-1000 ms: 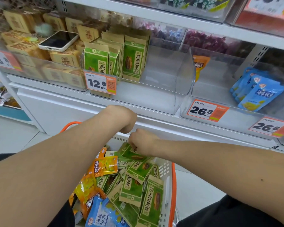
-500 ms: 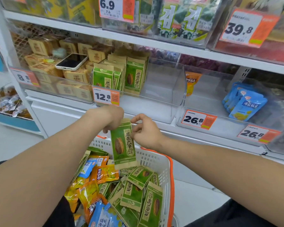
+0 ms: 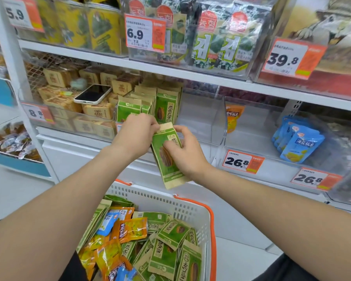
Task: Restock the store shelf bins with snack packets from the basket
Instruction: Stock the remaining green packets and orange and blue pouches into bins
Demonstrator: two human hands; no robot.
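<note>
We pinch one green-and-tan paper seed packet (image 3: 169,176) between left hand (image 3: 135,134) and right hand (image 3: 185,154), upright (label forward) to match the clear plastic bin (image 3: 203,118) row.

I'm in a shop — orange-and-white paper price tags (image 3: 243,161) at three o'clock, stocked clear plastic shelf bins (image 3: 203,118) at twelve.
</note>
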